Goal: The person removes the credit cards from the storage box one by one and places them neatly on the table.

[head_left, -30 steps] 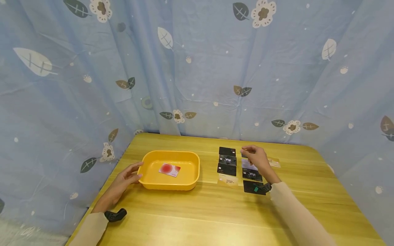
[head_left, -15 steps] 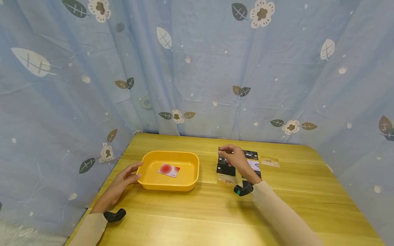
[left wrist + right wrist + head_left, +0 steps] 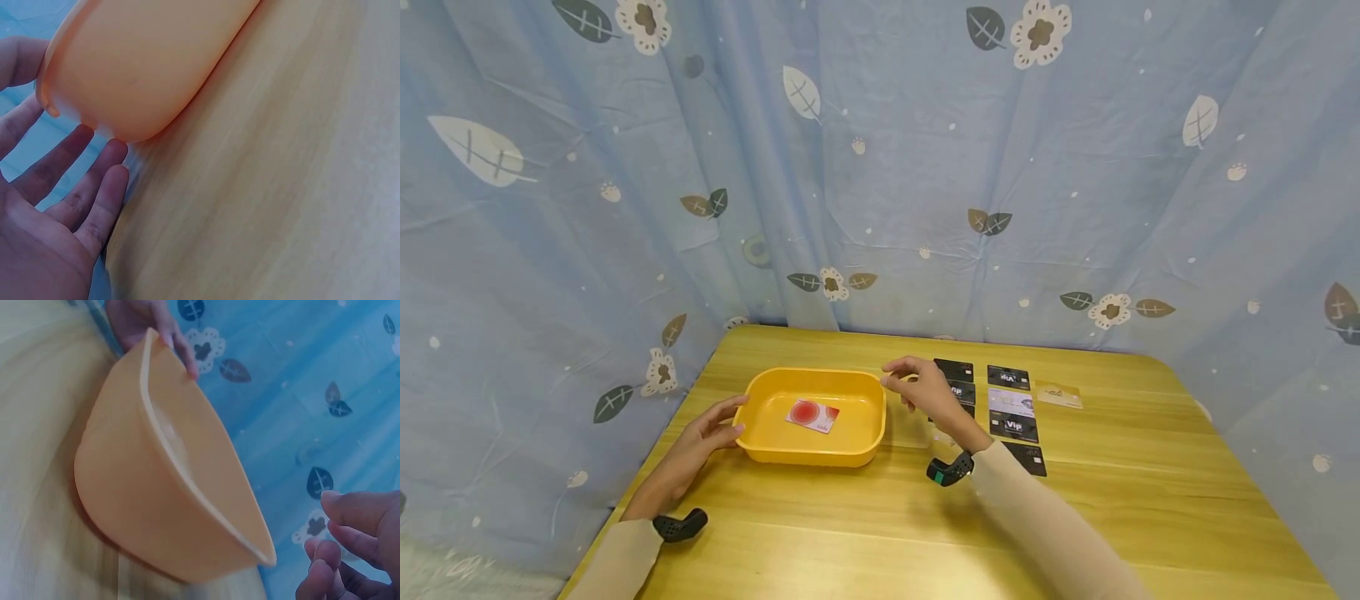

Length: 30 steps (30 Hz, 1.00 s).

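Observation:
A yellow plastic basin (image 3: 820,457) stands on the table, with a red-and-white card (image 3: 812,414) lying flat inside. My left hand (image 3: 703,442) holds the basin's left rim; in the left wrist view, several fingertips (image 3: 115,150) touch its outer wall. By the right rim hovers my right hand (image 3: 928,396), fingers loosely bent and nothing held, as the right wrist view confirms. Two columns of cards lie right of the basin, including a black card (image 3: 953,369), a black Vip card (image 3: 1015,427) and a lavender card (image 3: 1009,402). My right hand and wrist partly cover the left column.
A gold card (image 3: 1060,395) lies apart, right of the columns. Behind the wooden table (image 3: 820,533) hangs a blue patterned curtain (image 3: 895,167). Each wrist wears a black device, such as the left wrist strap (image 3: 681,526).
My right hand has moved left from above the right card column, across the left column, to the basin's right rim. The left hand and basin have stayed put.

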{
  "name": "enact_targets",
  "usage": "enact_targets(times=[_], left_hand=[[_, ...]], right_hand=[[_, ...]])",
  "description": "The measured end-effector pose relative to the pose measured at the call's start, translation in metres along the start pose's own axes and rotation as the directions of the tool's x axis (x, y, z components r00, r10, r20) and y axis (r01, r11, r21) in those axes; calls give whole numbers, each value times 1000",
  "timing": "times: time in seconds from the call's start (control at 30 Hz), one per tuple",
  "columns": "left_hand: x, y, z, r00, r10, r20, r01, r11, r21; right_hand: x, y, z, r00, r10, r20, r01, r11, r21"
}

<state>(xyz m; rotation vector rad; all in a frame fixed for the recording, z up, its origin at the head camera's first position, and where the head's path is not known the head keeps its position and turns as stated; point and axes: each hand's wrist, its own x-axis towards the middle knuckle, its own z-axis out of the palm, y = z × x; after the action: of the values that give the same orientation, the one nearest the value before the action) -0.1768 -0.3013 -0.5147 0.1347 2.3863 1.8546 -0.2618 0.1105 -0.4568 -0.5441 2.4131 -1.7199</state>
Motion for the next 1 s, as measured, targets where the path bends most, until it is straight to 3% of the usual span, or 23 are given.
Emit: enact_targets(times=[0.23, 0.63, 0.8, 1.0], left_hand=[[-1, -1, 1, 1000, 17, 5, -17, 1000, -3], [0, -4, 1, 1000, -9, -9, 9, 1000, -2], [0, -3, 2, 1000, -22, -10, 22, 1000, -1], [0, -2, 2, 1000, 6, -7, -6, 1000, -11]], right_hand=[[5, -8, 23, 999, 0, 47, -1, 1000, 23], [8, -13, 56, 994, 15, 107, -15, 1000, -6], [12, -14, 69, 991, 37, 127, -32, 999, -40], [18, -14, 81, 990, 19, 140, -5, 995, -97]])
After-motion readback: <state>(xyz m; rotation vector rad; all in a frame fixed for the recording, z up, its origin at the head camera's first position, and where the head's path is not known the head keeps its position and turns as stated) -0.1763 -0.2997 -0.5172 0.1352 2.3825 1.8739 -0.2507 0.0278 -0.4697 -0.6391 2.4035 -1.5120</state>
